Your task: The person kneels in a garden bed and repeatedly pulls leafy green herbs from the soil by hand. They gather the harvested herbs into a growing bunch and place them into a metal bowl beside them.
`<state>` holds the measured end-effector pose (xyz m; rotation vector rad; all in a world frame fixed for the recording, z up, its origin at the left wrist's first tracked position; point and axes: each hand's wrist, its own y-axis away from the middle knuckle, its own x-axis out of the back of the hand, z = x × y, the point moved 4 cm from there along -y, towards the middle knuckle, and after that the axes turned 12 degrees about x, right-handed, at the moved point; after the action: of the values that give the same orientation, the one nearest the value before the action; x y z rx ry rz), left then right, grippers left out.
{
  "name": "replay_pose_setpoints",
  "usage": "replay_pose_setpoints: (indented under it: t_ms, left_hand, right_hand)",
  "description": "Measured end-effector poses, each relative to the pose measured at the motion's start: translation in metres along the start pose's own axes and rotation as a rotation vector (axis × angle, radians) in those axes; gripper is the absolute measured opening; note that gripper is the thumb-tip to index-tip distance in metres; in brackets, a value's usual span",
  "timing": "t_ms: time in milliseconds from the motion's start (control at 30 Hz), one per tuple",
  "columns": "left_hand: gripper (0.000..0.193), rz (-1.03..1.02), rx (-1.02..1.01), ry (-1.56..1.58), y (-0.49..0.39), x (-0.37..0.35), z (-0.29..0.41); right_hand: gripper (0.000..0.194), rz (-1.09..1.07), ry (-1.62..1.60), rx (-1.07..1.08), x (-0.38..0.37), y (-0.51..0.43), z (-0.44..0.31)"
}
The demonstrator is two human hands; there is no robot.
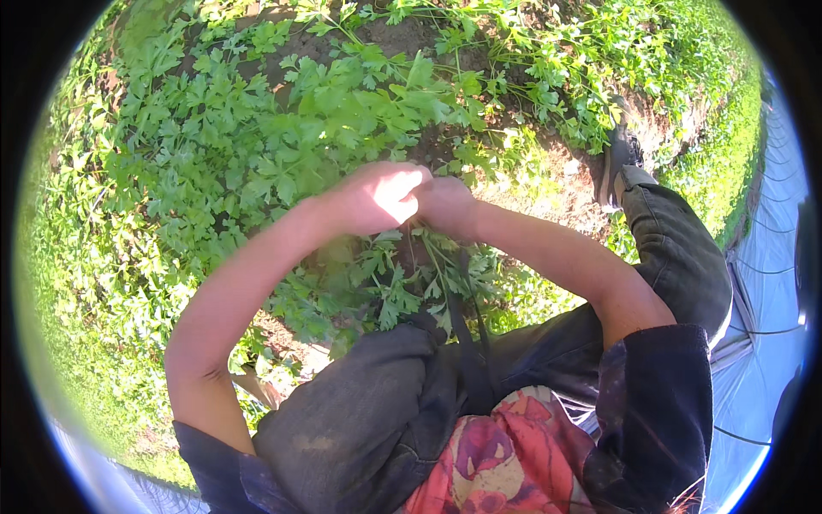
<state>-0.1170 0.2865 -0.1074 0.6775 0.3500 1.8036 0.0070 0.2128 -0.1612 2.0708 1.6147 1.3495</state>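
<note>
Both my hands meet in front of me, fingers curled in against each other, in the middle of the head view. My left hand (376, 199) is brightly sunlit at the fingertips; my right hand (446, 205) touches it in shade. Thin stems of leafy green parsley-like plants (440, 254) show just beneath the joined fingers and appear gripped there, though the fingers hide most of the hold. Broad, slightly blurred parsley-like leaves (359, 112) spread just above the hands. Other leafy sprigs (398, 299) lie below them, near my lap.
Dense green plants (173, 135) grow to the left and above, with bare soil (565, 186) to the right. My bent leg (674, 238) and shoe (616, 164) are at the right. A dark strap (472, 347) hangs over my lap. Pale sheeting (774, 257) runs along the right edge.
</note>
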Motion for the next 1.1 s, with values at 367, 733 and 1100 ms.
replay_pose_setpoints:
  t_ms: [367, 733, 1100]
  left_hand:
    - [0.055, 0.451, 0.042, -0.935, -0.015, 0.041, -0.069]
    - [0.031, 0.746, -0.094, -0.901, 0.021, 0.046, -0.091]
    - [0.046, 0.742, 0.185, -0.807, 0.104, 0.027, -0.088]
  right_hand:
    - [0.031, 0.088, 0.386, -0.192, 0.049, 0.047, 0.015]
    - [0.023, 0.09, 0.28, -0.187, 0.126, 0.046, 0.037]
    - [0.038, 0.388, 0.189, -0.117, 0.065, -0.07, 0.028]
